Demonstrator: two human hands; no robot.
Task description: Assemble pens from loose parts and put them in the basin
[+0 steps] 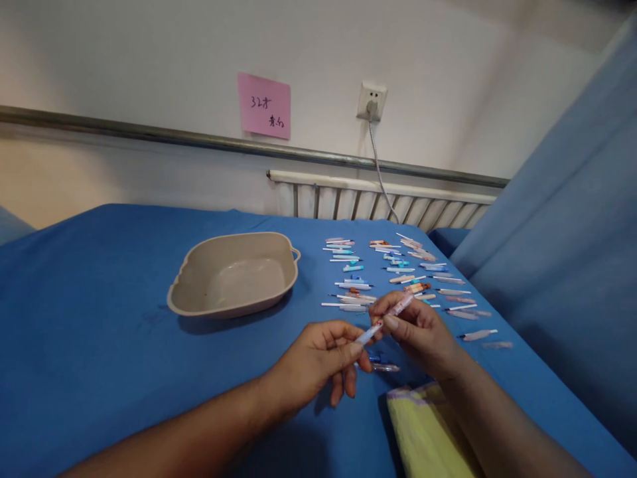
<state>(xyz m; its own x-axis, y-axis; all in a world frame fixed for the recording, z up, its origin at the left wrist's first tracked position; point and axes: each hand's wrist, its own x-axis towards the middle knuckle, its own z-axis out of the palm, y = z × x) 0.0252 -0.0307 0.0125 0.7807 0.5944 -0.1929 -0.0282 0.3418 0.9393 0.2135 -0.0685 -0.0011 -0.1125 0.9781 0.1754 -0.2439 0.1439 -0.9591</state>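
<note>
One pen (377,326) between hands (318,362), basin (225,312) leftward

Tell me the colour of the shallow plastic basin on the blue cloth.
Plain beige: the shallow plastic basin shows best in the head view.

matt blue cloth on table (99,299), smooth matt beige plastic tray (233,275), glossy plastic pen (385,320), yellow cloth (423,431)
</note>
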